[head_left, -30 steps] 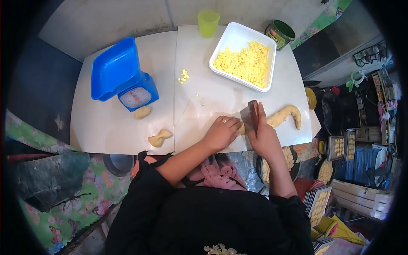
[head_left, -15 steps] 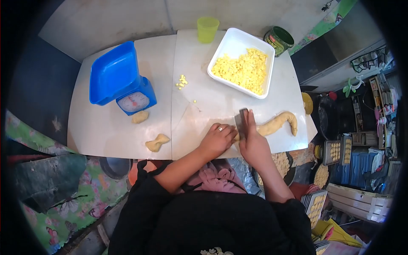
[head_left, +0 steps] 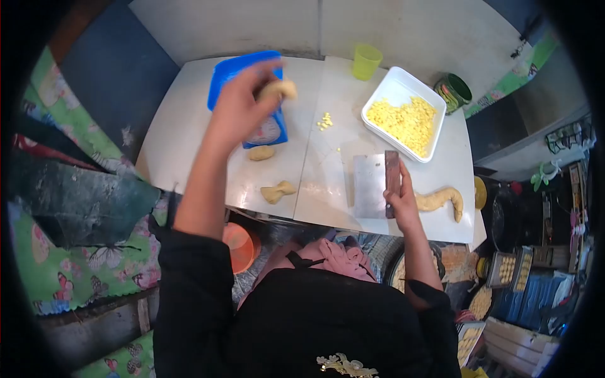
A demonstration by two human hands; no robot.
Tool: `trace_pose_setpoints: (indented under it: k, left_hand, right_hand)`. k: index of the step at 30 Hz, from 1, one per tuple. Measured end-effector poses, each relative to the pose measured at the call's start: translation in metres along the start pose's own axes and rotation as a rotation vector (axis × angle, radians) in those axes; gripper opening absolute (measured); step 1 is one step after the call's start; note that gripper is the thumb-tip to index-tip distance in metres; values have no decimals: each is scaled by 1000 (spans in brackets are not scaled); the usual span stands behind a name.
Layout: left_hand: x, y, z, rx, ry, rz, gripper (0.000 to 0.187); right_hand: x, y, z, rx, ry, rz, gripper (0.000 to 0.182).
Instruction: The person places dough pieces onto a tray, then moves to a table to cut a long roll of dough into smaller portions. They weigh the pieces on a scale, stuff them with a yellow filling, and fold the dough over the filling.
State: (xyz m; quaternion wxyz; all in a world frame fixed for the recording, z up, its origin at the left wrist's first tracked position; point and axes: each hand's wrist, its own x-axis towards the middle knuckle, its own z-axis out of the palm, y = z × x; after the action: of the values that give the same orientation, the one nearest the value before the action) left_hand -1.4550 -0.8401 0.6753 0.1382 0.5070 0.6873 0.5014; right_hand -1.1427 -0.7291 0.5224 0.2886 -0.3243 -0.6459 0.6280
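Note:
My left hand (head_left: 242, 104), slightly blurred, is raised over the blue scale (head_left: 277, 135) and holds a piece of dough (head_left: 281, 90) between thumb and fingers. My right hand (head_left: 404, 200) grips the brown handle of a metal scraper (head_left: 370, 187), whose flat blade faces up over the table. Right of that hand lies a curved dough roll (head_left: 441, 200), partly hidden by it. One small dough lump (head_left: 261, 153) rests just below the scale, and a pinched dough piece (head_left: 278, 191) lies nearer the front edge.
A white tray (head_left: 433, 140) of yellow cubes stands at the back right, between a yellow-green cup (head_left: 366, 62) and a dark green can (head_left: 453, 93). A few yellow cubes (head_left: 324, 121) lie mid-table. An orange container (head_left: 239, 247) is below the table's front edge.
My left hand has moved up and left from the dough roll to the scale, now with a dough piece. My right hand has turned the scraper flat. The view has shifted.

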Motion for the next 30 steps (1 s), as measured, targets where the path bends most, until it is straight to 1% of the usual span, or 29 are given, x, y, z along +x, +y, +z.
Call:
trace_pose_setpoints:
  k: [1,2,3,5,6,8,9,11,12,14,15,17,18,20,24,27,30]
  left_hand:
    - [18,-7,-13,116,22,-18,39]
    - [33,-15,-24,232,42,-39,39]
    - [44,-24,-30,241,55,-43,39]
    - [59,-45,-39,420,-52,-142,37]
    - [63,-50,-42,426,-42,-145,37]
    - [68,-62,-41,571,-125,-44,37]
    - [69,-64,-40,573,-126,-50,37]
    - [70,-69,-36,617,-199,-93,37]
    - [69,-70,-34,617,-202,-99,37]
    - [69,-73,-33,760,-165,-101,39]
    - [68,-69,-34,762,-167,-103,39]
    - [65,-63,-36,833,-67,-34,40]
    - [65,-60,-37,831,-71,-42,40]
    - [63,-54,-41,783,-19,-39,41]
    - [60,-38,-46,791,-6,-109,41]
    - [63,-38,-46,799,1,-106,42]
    - [67,-43,-44,772,-39,-102,44]
  right_hand:
    - [0,12,5,27,-25,-34,81]
    - [-3,19,13,59,-28,-10,81]
    - [-4,32,16,63,-43,-16,81]
    - [-5,55,21,141,31,48,81]
    - [-7,56,22,220,47,25,80]
    - [-7,57,22,210,45,-8,81]
    - [-8,56,21,198,56,-38,81]
    - [-8,55,19,201,34,-22,82]
    - [-7,56,19,203,45,-24,83]
    - [-8,57,20,210,56,-18,83]
    - [-8,56,21,213,56,-16,83]
    - [-9,56,21,192,79,-24,83]
    - [-8,58,21,177,90,-34,82]
    - [-9,56,20,171,70,-20,81]
    - [-7,57,18,180,49,-21,79]
    - [-6,61,17,204,54,-29,78]
    - [-6,63,16,226,45,-47,78]
